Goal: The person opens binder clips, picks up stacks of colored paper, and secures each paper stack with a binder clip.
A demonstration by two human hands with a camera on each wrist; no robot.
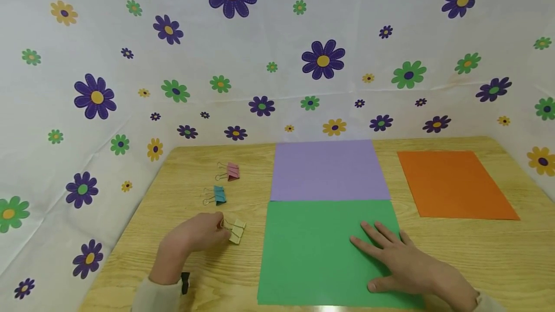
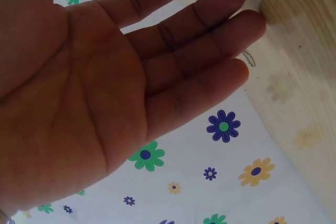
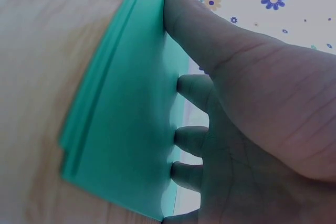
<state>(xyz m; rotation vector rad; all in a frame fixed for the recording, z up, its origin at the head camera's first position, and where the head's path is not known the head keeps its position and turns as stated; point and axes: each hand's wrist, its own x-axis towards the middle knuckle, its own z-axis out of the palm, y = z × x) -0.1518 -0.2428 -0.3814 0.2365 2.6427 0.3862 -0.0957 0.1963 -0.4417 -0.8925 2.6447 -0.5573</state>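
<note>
Left hand [image 1: 197, 235] covers wire handles of yellow clip [image 1: 236, 230]; contact between fingertips and clip not resolvable. Green paper [image 1: 312, 254] partly hidden under right hand [image 1: 401, 261], its near edge cut by frame bottom. In left wrist view, only wire loop [image 2: 249, 58] peeks beyond fingers; clip body hidden. Right wrist view: tabletop [image 3: 42, 66] blurred.

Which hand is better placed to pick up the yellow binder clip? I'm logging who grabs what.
Left, probably. The left hand has its fingertips at the yellow binder clip, while the right hand lies flat on the green paper, farther away.
</note>
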